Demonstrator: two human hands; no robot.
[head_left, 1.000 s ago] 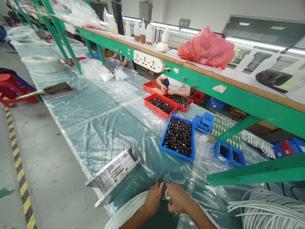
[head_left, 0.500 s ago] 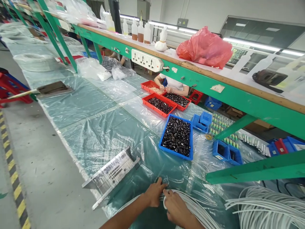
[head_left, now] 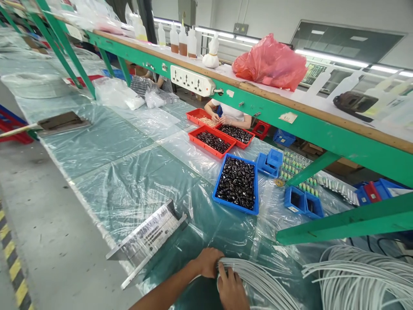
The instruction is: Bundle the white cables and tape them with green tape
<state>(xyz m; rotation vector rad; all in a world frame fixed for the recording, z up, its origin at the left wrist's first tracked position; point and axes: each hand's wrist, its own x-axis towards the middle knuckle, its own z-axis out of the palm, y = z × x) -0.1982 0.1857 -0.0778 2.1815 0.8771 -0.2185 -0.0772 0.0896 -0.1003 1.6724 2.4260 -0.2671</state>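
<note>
A bundle of white cables curves across the near edge of the table. My left hand is closed round the left end of this bundle, its fingers mostly hidden behind the knuckles. Just to the right and nearer to me, my right hand has its fingers bent over the same strands, slightly apart; its thumb is hard to see. A metal channel-shaped fixture lies on the table to the left of my hands.
Beyond my hands stands a blue tray of small black parts, with red trays behind it. A coworker sits across the table. Another cable coil lies right. A green shelf post slants in at the right.
My left hand has closed over the end of the cable bundle. My right hand has shifted down and its fingers now lie over the strands. The view has moved slightly.
</note>
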